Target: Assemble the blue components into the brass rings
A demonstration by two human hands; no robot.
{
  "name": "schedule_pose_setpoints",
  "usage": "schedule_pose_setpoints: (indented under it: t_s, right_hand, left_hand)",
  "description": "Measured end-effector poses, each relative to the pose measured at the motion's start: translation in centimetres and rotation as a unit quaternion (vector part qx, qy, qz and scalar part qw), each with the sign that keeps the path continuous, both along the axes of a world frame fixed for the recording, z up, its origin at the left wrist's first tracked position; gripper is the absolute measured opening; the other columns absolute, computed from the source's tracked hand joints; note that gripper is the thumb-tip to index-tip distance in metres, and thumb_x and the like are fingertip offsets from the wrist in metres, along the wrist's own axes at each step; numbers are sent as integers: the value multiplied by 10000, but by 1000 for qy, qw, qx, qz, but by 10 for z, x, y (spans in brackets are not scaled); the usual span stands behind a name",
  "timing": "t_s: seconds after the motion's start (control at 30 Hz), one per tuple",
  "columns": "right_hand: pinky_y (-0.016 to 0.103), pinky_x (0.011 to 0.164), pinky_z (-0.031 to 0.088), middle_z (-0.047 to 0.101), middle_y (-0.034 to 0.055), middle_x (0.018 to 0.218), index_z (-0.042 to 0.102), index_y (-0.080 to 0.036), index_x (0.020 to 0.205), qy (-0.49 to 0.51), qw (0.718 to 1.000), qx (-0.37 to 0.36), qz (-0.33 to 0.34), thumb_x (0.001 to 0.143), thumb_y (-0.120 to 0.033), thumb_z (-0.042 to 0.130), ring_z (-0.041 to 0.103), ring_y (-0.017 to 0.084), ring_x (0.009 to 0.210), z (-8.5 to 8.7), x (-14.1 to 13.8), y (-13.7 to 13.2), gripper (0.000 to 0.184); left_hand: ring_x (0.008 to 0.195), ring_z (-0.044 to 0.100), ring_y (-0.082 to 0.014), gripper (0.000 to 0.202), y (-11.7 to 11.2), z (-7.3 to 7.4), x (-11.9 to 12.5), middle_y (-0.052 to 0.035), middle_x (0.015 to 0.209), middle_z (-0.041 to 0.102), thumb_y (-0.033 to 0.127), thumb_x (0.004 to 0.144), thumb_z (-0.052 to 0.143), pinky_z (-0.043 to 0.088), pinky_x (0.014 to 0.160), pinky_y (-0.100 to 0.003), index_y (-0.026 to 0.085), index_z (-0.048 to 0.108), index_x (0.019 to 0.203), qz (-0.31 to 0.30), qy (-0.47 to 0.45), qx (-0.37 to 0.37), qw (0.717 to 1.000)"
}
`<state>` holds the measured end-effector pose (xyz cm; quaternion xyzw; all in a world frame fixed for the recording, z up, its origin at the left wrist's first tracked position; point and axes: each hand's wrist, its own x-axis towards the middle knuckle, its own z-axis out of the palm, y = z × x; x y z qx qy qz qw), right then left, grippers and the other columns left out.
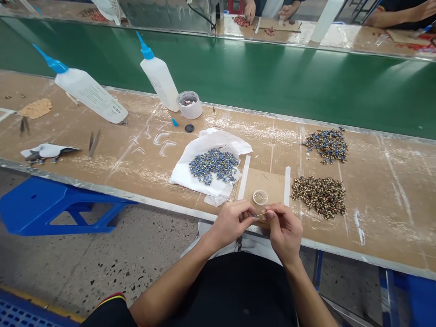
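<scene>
At the table's front edge, my left hand (235, 219) pinches a tiny blue piece (255, 216). Close beside it, my right hand (284, 227) has its fingertips closed on a thin wooden stick (261, 214), whose tip reaches the blue piece. Just beyond my fingers lies a small round dish (260, 197) on a cardboard pad (267, 179) with white strips on both sides. To the left, many blue and yellow pieces (214, 165) are heaped on white paper (182, 170). Right of the pad is a pile of small dark and gold pieces (319, 196).
Another blue and gold pile (327, 144) lies behind. Two white bottles (90, 94) with blue nozzles and a tape roll (190, 105) stand at the back left. Tweezers (94, 143) lie left. A green belt (255, 75) runs behind; other people's hands (250, 11) work beyond it.
</scene>
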<state>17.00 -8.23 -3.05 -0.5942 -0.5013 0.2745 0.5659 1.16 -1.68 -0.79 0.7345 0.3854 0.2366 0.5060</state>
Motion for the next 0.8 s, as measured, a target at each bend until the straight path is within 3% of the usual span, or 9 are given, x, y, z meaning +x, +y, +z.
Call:
schedule_pose_setpoints:
  t_s: [0.17, 0.3, 0.4, 0.53, 0.7, 0.8]
  right_hand:
    - [301, 618, 526, 682, 33, 847, 686, -215, 937, 18, 999, 5, -34, 933, -249, 615, 631, 158, 667, 5, 6, 5, 79]
    - [380, 741, 552, 699, 61, 920, 714, -226, 915, -51, 995, 41, -74, 923, -263, 627, 670, 220, 855, 8, 11, 15, 95]
    - [434, 873, 532, 686, 70, 981, 727, -244, 941, -136, 989, 43, -51, 936, -241, 603, 656, 237, 968, 9, 11, 20, 124]
    - [436, 897, 517, 652, 101, 1117, 695, -236, 1100, -204, 979, 22, -7, 950, -232, 576, 618, 246, 1053, 12, 18, 19, 192]
    - [346, 706, 505, 668, 83, 940, 679, -194, 1016, -286, 950, -23, -123, 969, -264, 541, 624, 208, 818, 16, 59, 6, 162]
    - [330, 669, 474, 670, 60, 884, 673, -188, 985, -340, 929, -73, -131, 974, -297, 534, 605, 188, 715, 12, 79, -2, 177]
  left_hand:
    - [646, 530, -108, 34, 4, -1, -2, 0, 760, 612, 173, 862, 651, 421, 580, -201, 161, 642, 832, -7, -15, -9, 1000]
    - [617, 527, -98, 59, 6, -1, -4, -1, 766, 612, 207, 852, 674, 432, 571, -196, 157, 646, 837, -10, -32, -29, 999]
    - [622, 535, -95, 44, 6, 0, -6, -3, 783, 617, 196, 851, 665, 440, 579, -193, 156, 647, 846, -11, -42, -43, 998]
    - [622, 536, -93, 41, 6, -1, -7, 2, 761, 611, 190, 851, 666, 436, 584, -191, 153, 653, 840, -11, -43, -43, 998]
    - [609, 546, -99, 107, 7, -5, -9, 8, 698, 601, 245, 859, 696, 435, 579, -197, 146, 664, 830, -12, -44, -45, 998]
    - [600, 534, -95, 91, 7, -5, -9, 11, 690, 594, 222, 863, 685, 430, 577, -196, 146, 659, 820, -13, -45, -42, 998]
